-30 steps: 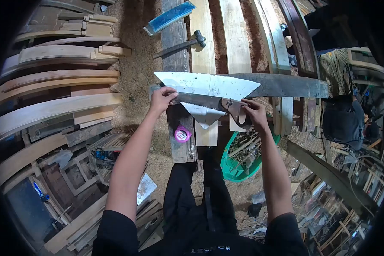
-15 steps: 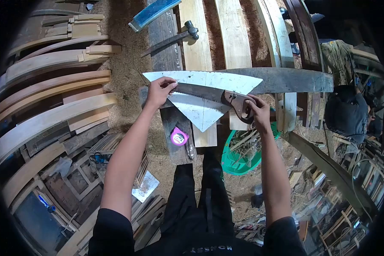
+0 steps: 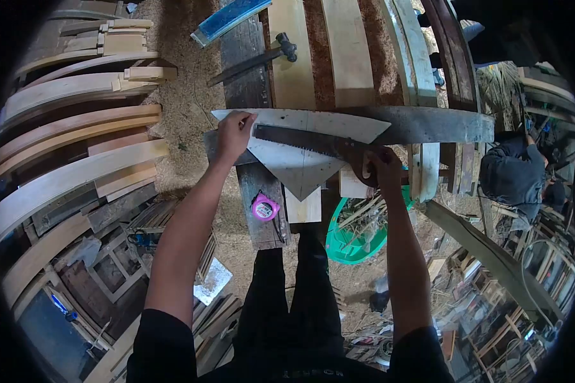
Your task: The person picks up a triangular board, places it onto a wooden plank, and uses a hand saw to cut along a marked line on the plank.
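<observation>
My right hand (image 3: 384, 167) is closed around the wooden handle of a handsaw (image 3: 300, 138). The saw blade lies across a white, roughly triangular board (image 3: 303, 167), its teeth facing me. My left hand (image 3: 235, 135) is at the board's left corner, beside the blade's tip. Its fingers are curled together, and what they pinch, if anything, is hidden. The white board rests over a long dark, curved plank (image 3: 447, 124). Nearer my legs, a pink tape measure (image 3: 264, 207) sits on a worn plank.
A hammer (image 3: 255, 62) and a blue, box-like item (image 3: 231, 20) lie on planks ahead. A green basin (image 3: 351, 239) with wood scraps stands below right. Curved wooden pieces (image 3: 76, 134) are stacked on the left. Another person (image 3: 511, 169) crouches at the right.
My left fingers have come off the blade's tip and curled beside it. The saw stays in my right hand, over the board. The view has shifted slightly.
</observation>
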A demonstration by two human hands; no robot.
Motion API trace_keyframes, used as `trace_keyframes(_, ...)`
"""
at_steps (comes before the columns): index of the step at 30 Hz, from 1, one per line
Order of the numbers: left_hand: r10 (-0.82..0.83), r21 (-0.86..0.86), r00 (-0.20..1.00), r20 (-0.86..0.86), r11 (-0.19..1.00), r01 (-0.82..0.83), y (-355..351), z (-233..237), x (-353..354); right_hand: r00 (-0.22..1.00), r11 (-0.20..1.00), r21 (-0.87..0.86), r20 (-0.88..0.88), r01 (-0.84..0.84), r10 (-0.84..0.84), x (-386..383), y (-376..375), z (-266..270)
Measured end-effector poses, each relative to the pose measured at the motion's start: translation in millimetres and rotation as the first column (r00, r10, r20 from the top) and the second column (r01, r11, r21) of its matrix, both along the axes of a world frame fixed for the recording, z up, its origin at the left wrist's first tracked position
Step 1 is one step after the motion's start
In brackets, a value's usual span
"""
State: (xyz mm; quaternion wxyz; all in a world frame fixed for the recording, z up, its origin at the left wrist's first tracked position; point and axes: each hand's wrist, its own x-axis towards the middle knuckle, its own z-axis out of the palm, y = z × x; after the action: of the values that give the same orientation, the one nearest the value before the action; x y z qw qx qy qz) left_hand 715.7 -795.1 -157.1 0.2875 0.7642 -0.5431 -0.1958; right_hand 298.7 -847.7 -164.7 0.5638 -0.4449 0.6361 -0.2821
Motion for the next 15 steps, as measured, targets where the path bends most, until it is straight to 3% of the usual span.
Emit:
trace_keyframes(4, 0.002, 0.062, 0.999, -0.042, 0.998, 0.0, -1.4, 6.7, 2.2, 0.998, 1.0, -0.01, 0.06, -0.01, 0.011, 1.7, -1.6, 0.6)
trace_keyframes(5, -0.011, 0.096, 0.999, -0.049, 0.995, 0.015, -1.9, 8.6, 3.2, 0.999, 0.998, 0.054, 0.048, -0.015, 0.012, 0.6, -1.6, 2.7)
trace_keyframes(8, -0.101, -0.073, 0.979, 0.177, 0.991, 0.115, -6.4, 3.5, 3.6, 0.999, 0.999, -0.034, 0.038, -0.011, 0.012, 0.2, 2.6, 1.2)
trace_keyframes(9, -0.101, -0.075, 0.979, 0.176, 0.99, 0.116, -9.5, 5.3, 5.0, 1.0, 0.999, -0.038, 0.021, -0.004, 0.005, -0.9, 4.0, 0.6)
trace_keyframes(11, -0.143, 0.195, 0.989, 0.027, 0.972, 0.135, -16.7, 14.3, 8.7, 1.0, 0.998, -0.07, 0.006, 0.01, -0.01, -6.7, 7.0, -3.6)
trace_keyframes(12, -0.141, 0.195, 0.99, 0.027, 0.972, 0.133, -20.2, 18.0, 9.3, 1.0, 0.995, -0.098, -0.006, 0.024, -0.025, -10.0, 8.7, -5.6)
trace_keyframes(14, -0.133, 0.366, 0.99, 0.04, 0.924, 0.11, -26.5, 19.6, 11.5, 0.999, 0.997, -0.076, 0.018, 0.033, -0.031, -15.4, 11.5, -4.4)
trace_keyframes(15, -0.099, 0.292, 0.994, 0.042, 0.953, 0.082, -25.7, 8.0, 13.7, 0.999, 0.995, -0.091, -0.001, 0.037, -0.037, -18.2, 13.0, -3.8)
